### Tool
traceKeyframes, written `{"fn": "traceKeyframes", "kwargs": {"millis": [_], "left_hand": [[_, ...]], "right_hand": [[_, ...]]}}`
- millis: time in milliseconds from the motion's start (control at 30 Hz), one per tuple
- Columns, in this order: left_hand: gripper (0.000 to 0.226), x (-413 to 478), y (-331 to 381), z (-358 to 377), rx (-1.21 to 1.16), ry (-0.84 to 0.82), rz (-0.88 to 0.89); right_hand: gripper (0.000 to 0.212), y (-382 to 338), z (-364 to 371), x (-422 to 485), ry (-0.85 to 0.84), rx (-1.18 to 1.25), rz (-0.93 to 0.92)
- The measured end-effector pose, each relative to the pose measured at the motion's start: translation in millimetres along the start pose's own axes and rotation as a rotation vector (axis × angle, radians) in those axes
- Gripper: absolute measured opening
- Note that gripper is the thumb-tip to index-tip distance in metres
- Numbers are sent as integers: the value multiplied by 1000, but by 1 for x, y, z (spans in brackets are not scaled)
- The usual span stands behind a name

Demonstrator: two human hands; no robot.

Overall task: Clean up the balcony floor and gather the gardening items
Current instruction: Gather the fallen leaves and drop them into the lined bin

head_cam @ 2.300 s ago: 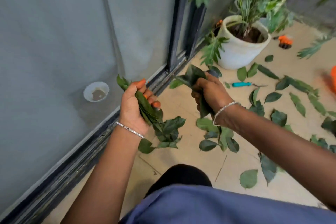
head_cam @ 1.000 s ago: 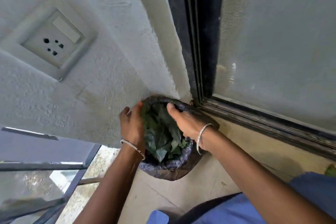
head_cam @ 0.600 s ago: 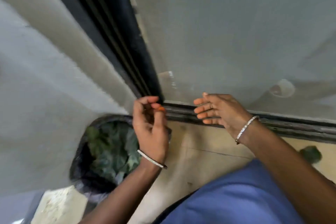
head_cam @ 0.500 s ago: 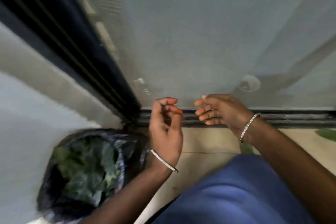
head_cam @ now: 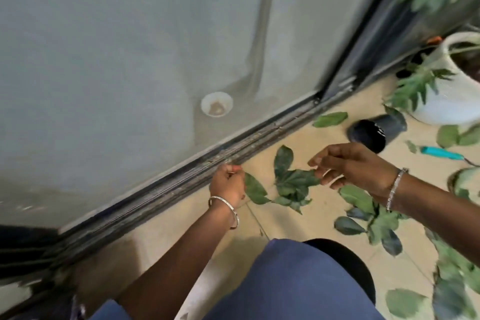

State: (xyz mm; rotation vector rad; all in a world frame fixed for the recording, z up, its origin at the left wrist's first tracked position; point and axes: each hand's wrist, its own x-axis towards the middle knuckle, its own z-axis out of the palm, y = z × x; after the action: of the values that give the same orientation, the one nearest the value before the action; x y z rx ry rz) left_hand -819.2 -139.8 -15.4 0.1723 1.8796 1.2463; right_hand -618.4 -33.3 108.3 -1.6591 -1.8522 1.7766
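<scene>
Green leaves lie scattered on the beige balcony floor [head_cam: 306, 218]. A leaf cluster [head_cam: 293, 184] lies between my hands, and one single leaf [head_cam: 255, 189] lies right beside my left hand [head_cam: 228, 186]. That hand hovers low by the sliding-door track [head_cam: 181, 184], fingers loosely curled, holding nothing. My right hand [head_cam: 348, 166] hangs just above the cluster with relaxed fingers, empty. More leaves [head_cam: 363, 218] spread out to the right. A teal-handled tool [head_cam: 439, 152] lies on the floor beyond my right hand.
A small black pot [head_cam: 374, 130] lies on its side near the track. A white planter [head_cam: 446, 101] with a leafy plant stands at the right edge. A white cup [head_cam: 217, 104] sits behind the door screen. My blue-clad knee [head_cam: 285, 283] fills the bottom.
Both hands dropped their leaf bundles into the black bin bag at the wall corner. The view then swung right, back to the leaf-strewn floor, and both hands now come empty.
</scene>
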Motion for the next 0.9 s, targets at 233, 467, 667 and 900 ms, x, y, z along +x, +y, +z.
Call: {"fn": "traceKeyframes", "kwargs": {"millis": [233,467,667,900], "left_hand": [[28,46,-64,37,767,-145,237],[67,80,-85,51,1316,-350,487],[28,93,-97,48,1331,-238,664],[19,85,-96,51,1220,-170,833]], "right_hand": [[18,103,-34,-1,108,124,192],[17,164,-29,7,184,249,211],[18,194,-37,-1,249,261,240],[17,195,-34,15,228,222,236]]}}
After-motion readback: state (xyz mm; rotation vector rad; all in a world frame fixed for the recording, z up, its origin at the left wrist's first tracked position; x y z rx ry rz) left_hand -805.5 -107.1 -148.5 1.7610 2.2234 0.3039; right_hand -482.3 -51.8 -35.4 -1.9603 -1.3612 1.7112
